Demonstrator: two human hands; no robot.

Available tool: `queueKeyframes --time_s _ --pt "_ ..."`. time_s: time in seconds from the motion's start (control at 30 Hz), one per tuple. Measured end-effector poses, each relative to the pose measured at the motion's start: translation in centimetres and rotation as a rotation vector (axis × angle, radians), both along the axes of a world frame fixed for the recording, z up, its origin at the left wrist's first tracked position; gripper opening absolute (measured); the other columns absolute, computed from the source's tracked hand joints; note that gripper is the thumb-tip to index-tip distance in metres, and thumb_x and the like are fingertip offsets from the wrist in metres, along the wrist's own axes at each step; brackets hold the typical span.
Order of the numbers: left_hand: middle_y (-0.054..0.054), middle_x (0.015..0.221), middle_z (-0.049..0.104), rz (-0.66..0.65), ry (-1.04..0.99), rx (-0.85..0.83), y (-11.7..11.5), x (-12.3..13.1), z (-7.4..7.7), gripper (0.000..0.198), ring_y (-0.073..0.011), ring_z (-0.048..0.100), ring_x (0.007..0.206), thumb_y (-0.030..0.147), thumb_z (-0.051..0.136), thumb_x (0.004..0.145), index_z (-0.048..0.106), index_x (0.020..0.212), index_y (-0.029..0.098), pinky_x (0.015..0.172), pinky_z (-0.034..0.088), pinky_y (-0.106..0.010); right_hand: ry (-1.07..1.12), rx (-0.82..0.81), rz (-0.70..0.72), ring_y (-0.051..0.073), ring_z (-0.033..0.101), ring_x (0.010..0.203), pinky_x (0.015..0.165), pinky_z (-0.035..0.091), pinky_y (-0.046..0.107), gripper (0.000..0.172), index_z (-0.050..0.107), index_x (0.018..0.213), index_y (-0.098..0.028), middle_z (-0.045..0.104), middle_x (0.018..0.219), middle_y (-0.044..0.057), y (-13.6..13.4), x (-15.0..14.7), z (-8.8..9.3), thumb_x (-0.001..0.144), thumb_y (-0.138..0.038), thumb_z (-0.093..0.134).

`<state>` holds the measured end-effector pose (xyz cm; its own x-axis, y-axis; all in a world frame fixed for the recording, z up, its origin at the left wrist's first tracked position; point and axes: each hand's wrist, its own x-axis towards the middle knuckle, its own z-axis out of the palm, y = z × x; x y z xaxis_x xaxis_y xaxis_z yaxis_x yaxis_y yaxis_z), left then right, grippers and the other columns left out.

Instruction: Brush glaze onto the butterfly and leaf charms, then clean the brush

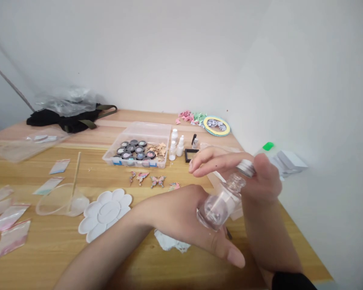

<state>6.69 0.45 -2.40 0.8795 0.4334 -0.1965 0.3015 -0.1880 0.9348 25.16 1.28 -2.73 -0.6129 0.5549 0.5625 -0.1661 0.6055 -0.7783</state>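
Observation:
A small clear glass bottle (219, 205) with a threaded neck leans to the upper right. My left hand (184, 213) is at its base, back of the hand upward and thumb stretched out below the glass. The other left fingers are hidden by the bottle and hand. My right hand (260, 177) pinches a silver screw cap (246, 167) between thumb and fingers, just above the bottle's mouth; its other fingers reach out to the left. A crumpled white tissue (172, 241) lies on the table under my left wrist.
A white flower-shaped palette (105, 213) and a plastic cup (57, 199) with a stick stand left. Behind are a clear case (137, 129) of small pots, white dropper bottles (180, 146) and butterfly charms (157, 181). Small bags (13, 239) lie far left; a wall borders the right edge.

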Motion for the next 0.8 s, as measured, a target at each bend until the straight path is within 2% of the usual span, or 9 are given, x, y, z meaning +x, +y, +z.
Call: queueKeyframes --time_s 0.1,0.23,0.33,0.43,0.5,0.57,0.67,0.8 --pt "-0.003 0.094 0.076 -0.107 0.085 -0.06 0.1 0.0 0.1 0.032 -0.024 0.071 0.091 0.052 0.073 0.066 0.069 0.076 0.021 0.083 0.057 -0.034 -0.063 0.011 0.032 0.022 0.058 0.111 0.105 0.04 0.039 0.069 0.07 0.123 -0.022 0.065 0.119 0.008 0.0 0.0 0.1 0.099 -0.06 0.016" --pt "-0.005 0.097 0.076 -0.093 0.069 -0.09 0.2 0.0 0.0 0.034 -0.0248 0.071 0.092 0.052 0.075 0.065 0.067 0.075 0.021 0.083 0.056 -0.034 -0.112 -0.032 0.076 0.021 0.058 0.111 0.105 0.041 0.038 0.063 0.069 0.123 -0.018 0.064 0.12 0.01 -0.2 -0.1 0.3 0.1 -0.056 0.025" --pt "-0.003 0.091 0.076 -0.066 0.096 -0.07 0.2 0.1 -0.1 0.034 -0.0233 0.071 0.088 0.052 0.076 0.064 0.067 0.076 0.021 0.077 0.055 -0.033 -0.094 -0.07 0.09 0.02 0.059 0.112 0.103 0.043 0.035 0.058 0.07 0.121 -0.016 0.065 0.118 0.011 -0.3 -0.2 0.4 0.1 -0.053 0.03" --pt "-0.002 0.085 0.073 0.068 0.059 0.074 0.0 0.3 -0.3 0.033 -0.02 0.068 0.081 0.051 0.074 0.068 0.067 0.077 0.021 0.069 0.052 -0.03 -0.102 -0.092 0.038 0.019 0.061 0.109 0.1 0.045 0.034 0.054 0.073 0.116 -0.017 0.068 0.116 0.01 -0.3 -0.3 0.4 0.101 -0.05 0.033" --pt "-0.001 0.085 0.071 0.222 0.044 0.245 -0.1 0.5 -0.6 0.032 -0.0191 0.066 0.08 0.051 0.072 0.07 0.066 0.079 0.021 0.067 0.048 -0.029 -0.112 -0.1 -0.055 0.018 0.062 0.109 0.102 0.045 0.034 0.048 0.075 0.111 -0.02 0.07 0.114 0.008 -0.4 -0.5 0.4 0.101 -0.048 0.037" --pt "0.0 0.076 0.067 0.352 0.123 0.381 0.0 0.8 -0.8 0.035 -0.0192 0.063 0.073 0.055 0.07 0.071 0.062 0.073 0.021 0.06 0.043 -0.03 -0.109 -0.114 -0.173 0.018 0.061 0.114 0.106 0.043 0.036 0.047 0.076 0.108 -0.024 0.07 0.116 0.005 -0.4 -0.6 0.1 0.1 -0.05 0.038" --pt "0.0 0.062 0.059 0.446 0.244 0.466 0.3 1.1 -1.0 0.043 -0.0173 0.055 0.059 0.059 0.063 0.073 0.052 0.06 0.02 0.052 0.032 -0.029 -0.116 -0.137 -0.315 0.021 0.054 0.129 0.115 0.034 0.042 0.06 0.073 0.113 -0.029 0.067 0.128 0.003 -0.2 -0.5 -0.9 0.096 -0.065 0.028" --pt "0.002 0.058 0.057 0.49 0.166 0.464 0.8 1.0 -0.8 0.035 -0.0138 0.05 0.055 0.052 0.062 0.076 0.055 0.063 0.021 0.052 0.029 -0.028 -0.124 -0.231 -0.37 0.026 0.043 0.14 0.12 0.028 0.046 0.091 0.055 0.139 -0.033 0.052 0.148 0.002 0.3 -0.2 -2.2 0.078 -0.087 0.015"
